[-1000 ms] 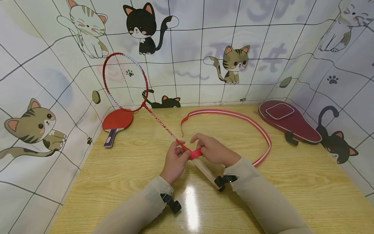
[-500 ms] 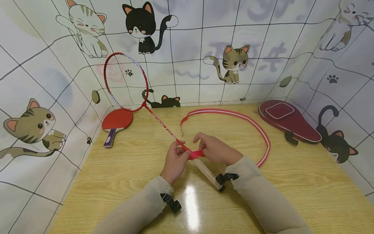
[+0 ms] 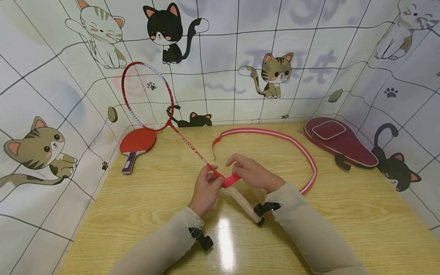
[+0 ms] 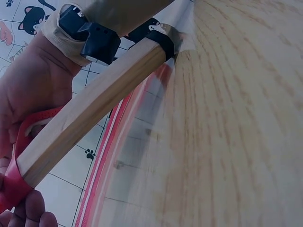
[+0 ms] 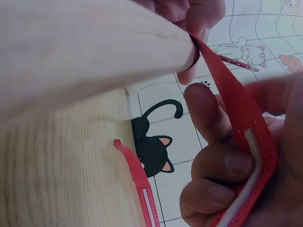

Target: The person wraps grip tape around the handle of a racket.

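Note:
A red and white badminton racket (image 3: pixel 187 143) slants across the table, its strung head up at the far left and its bare wooden handle (image 4: pixel 94 106) toward me. Red grip tape (image 3: pixel 232 180) wraps the top of the handle. My left hand (image 3: pixel 206 189) holds the racket there, thumb on the wrapped tape. To the right, my right hand (image 3: pixel 256 173) pinches the tape's running length, which is pulled taut off the handle in the right wrist view. That tape (image 5: pixel 246 123) has a pale central strip and passes through the curled fingers. Its rest loops over the table.
The tape's long loose part (image 3: pixel 271 132) arcs behind my right hand. A red table tennis bat (image 3: pixel 138 141) lies at the left, under the racket head. A dark red bat case (image 3: pixel 340 141) lies at the far right. Patterned cat walls (image 3: pixel 223 88) close in the back and sides.
My right hand shifts slightly right and then tilts a little upward with the tape. The loose tape's right side has drawn in slightly. My left hand and the racket stay nearly still.

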`<state>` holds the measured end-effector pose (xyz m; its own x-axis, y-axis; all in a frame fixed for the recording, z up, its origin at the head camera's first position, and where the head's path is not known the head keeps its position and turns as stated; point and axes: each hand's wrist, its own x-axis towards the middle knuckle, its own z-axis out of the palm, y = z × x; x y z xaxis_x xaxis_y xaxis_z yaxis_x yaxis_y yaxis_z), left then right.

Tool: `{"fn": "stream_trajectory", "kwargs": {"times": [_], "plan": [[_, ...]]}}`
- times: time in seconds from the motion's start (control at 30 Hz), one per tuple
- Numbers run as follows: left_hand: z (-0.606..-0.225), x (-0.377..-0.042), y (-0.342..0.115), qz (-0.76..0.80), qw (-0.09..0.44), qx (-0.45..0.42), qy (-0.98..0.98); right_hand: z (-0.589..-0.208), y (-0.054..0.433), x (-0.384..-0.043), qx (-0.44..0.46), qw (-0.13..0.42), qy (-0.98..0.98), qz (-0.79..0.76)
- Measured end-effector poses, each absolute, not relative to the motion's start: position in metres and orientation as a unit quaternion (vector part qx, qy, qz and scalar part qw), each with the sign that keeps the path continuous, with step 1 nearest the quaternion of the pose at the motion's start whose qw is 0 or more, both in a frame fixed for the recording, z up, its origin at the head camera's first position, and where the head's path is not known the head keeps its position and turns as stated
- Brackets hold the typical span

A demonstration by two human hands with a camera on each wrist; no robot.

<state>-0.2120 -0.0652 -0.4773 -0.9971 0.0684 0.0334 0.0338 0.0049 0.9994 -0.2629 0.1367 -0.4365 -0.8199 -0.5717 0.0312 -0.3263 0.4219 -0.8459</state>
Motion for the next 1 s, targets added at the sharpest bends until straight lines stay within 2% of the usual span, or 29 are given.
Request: {"fn": "stream_trajectory", "kwargs": {"times": [0.27, 1.0], "plan": [[-0.4745, -0.2108, -0.0669, 0.703, 0.025, 0.046, 0.709, -0.4376, 0.1341, -0.2615, -0.313, 0.133, 0.816, -0.467], [-0.476, -0.2112, -0.0698, 0.712, 0.031, 0.053, 0.7, -0.4424, 0.1326, -0.2601, -0.342, 0.142, 0.829, -0.419]]}}
